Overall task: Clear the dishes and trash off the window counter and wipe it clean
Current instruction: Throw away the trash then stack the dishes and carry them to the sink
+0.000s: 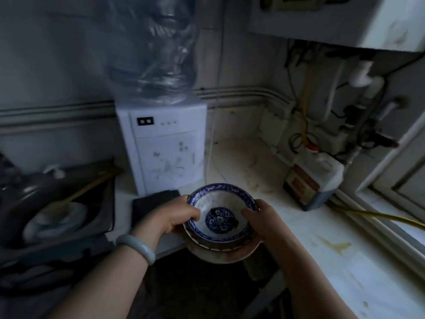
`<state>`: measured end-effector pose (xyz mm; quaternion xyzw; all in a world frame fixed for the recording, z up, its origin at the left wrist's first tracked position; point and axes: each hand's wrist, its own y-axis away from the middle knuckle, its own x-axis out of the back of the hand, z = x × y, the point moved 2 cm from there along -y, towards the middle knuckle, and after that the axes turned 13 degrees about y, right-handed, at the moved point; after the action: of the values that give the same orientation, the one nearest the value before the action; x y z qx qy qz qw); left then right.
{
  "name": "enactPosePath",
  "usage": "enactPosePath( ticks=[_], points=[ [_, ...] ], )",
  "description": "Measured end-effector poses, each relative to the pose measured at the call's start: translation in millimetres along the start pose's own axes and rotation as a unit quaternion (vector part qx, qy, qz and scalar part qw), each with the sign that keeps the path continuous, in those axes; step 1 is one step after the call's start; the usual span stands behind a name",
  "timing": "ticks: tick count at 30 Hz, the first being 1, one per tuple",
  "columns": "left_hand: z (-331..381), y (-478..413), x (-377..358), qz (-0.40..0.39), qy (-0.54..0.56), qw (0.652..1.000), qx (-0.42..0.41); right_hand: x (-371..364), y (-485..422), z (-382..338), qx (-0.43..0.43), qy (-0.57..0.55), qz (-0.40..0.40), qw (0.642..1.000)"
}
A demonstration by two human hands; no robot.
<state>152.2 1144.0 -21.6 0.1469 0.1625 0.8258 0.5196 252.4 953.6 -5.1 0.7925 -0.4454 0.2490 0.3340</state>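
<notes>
Both hands, left (171,218) and right (264,221), fingers pinching the stacked bowls (220,217), are clearing dishes off the stained bench (333,261); next likely the sink (57,203).

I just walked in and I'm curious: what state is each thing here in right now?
Blue-and-white bowl: empty, stacked on other dishes.
Left hand: gripping the bowl's rim.
Right hand: gripping the stack's other side.
Counter: stained, not wiped.
Water bottle: upside down on the dispenser.

A white bowl (221,210) with blue floral rim and centre, white dispenser (164,146), yellow hose (377,215).
</notes>
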Motion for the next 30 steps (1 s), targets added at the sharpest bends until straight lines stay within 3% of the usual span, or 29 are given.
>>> enactPosePath(
  ticks=[10, 18, 26, 30],
  points=[
    [-23.9, 24.8, 154.3, 0.117, 0.067, 0.990, 0.047, -105.3, -29.0, -123.2, 0.103, 0.042, -0.105, 0.988],
    [-55.2, 72.7, 225.9, 0.181, 0.154, 0.968, 0.086, -177.7, -27.1, -177.9, 0.169, 0.066, -0.215, 0.959],
    [-74.2, 102.8, 249.2, 0.285, 0.359, 0.886, 0.071, -206.3, -34.9, -223.4, 0.242, 0.073, -0.288, 0.924],
    [-93.0, 114.9, 255.6, 0.337, 0.391, 0.855, 0.048, -220.4, -39.0, -234.1, 0.270, 0.080, -0.315, 0.906]
  ],
)
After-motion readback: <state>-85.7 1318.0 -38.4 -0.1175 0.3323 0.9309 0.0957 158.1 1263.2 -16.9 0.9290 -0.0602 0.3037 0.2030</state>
